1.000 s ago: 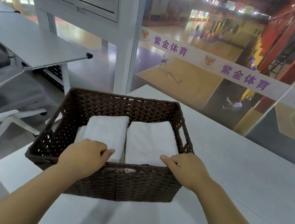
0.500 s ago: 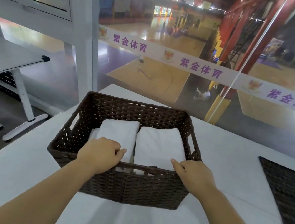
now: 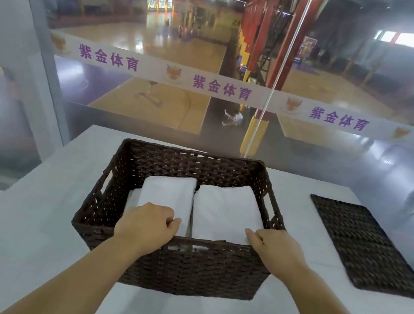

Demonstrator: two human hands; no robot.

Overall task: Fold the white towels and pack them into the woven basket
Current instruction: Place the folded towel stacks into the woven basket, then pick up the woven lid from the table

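- A dark brown rectangular woven basket [image 3: 181,270] is seen standing on a flat white tabletop [image 3: 25,222], in the middle of the view.
- Two white towels are packed side by side inside the basket: a folded white cloth towel on the left [image 3: 167,191] and a folded white cloth towel on the right [image 3: 226,212]. Their long edges are set just beside each other along the basket's middle.
- The basket's near rim is gripped by the left hand [image 3: 146,226], left of the rim's middle, with the fingers curled over into the basket above the left towel's near end.
- The same near rim is gripped by the right hand [image 3: 277,248], close to the basket's near right corner, with the fingers curled over it.
- A flat dark brown woven rectangular mat [image 3: 361,243] is laid on the tabletop to the right of the basket, apart from it.
- Beyond the basket's far wall, a glass wall [image 3: 336,164] is crossed by a white banner with purple characters [image 3: 220,87].
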